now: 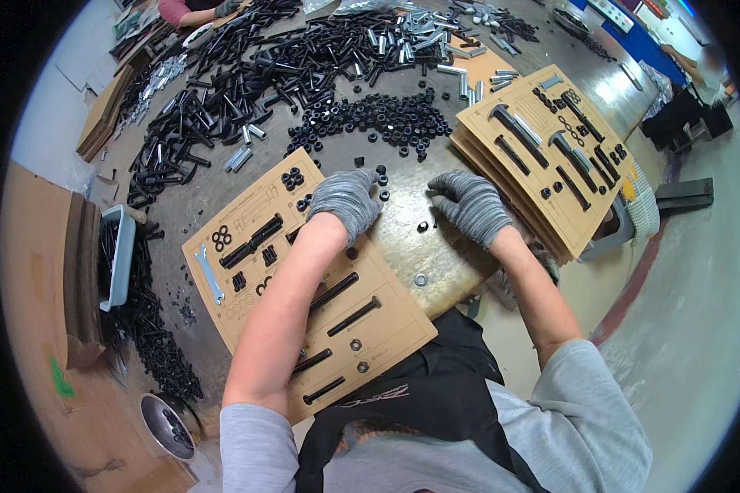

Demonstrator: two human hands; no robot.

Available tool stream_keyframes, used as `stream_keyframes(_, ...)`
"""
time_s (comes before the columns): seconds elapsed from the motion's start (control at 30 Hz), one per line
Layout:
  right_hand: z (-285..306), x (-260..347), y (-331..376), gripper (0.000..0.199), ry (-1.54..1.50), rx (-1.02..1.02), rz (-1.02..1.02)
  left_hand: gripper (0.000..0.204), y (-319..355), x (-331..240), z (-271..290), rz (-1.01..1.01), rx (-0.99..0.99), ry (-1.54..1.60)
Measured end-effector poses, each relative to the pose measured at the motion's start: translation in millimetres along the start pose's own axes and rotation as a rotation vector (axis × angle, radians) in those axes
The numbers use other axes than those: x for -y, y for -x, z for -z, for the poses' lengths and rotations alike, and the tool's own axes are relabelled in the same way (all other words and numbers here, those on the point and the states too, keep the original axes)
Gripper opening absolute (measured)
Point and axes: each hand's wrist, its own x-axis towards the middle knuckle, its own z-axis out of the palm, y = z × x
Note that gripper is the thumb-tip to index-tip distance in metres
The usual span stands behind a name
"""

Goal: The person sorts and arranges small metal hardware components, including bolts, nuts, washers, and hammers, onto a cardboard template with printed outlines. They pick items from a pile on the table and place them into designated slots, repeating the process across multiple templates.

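My left hand [347,201], in a grey knit glove, rests palm down on the far right corner of the brown card [304,287], fingers curled over a few black nuts [381,182] lying loose on the table just past the card's edge. My right hand [469,205], gloved the same, sits just to the right, fingers bent down onto the bare tabletop. One small black nut [422,227] lies between my hands, close to my right fingertips. The card lies flat, tilted, with black bolts set in its printed outlines.

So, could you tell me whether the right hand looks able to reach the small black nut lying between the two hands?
Probably yes: the right hand rests beside the black nut, with bare table between them.
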Motion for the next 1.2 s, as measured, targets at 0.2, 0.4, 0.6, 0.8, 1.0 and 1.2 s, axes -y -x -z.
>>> stream_keyframes(0.2,-20.3,2.3,-33.1,0.024,0.045,-0.057,0.091,0.035,-28.3,3.7,-15.8,0.078,-0.111,-0.021)
stream_keyframes(0.4,-43.5,-0.3,-82.9,0.021,0.169,0.065,0.274,0.032,-38.5,1.1,-19.6,0.002,-0.112,-0.054)
stream_keyframes(0.6,-31.4,11.0,-66.0,0.021,0.239,0.215,0.38,0.038,-18.1,-4.3,-9.7,-0.09,0.001,-0.001)
stream_keyframes(0.8,-47.0,-2.4,-58.7,0.038,0.089,0.066,0.559,0.031,-21.1,-3.1,-25.9,0.087,-0.079,-0.063)
stream_keyframes(1.0,-12.8,21.3,-12.3,0.039,0.102,0.035,0.313,0.03,-22.0,1.1,-30.0,0.101,-0.093,-0.094)
stream_keyframes(1.2,-1.7,42.3,40.2,0.022,0.162,0.359,0.146,0.028,-15.9,-6.6,-23.2,0.05,-0.124,-0.029)
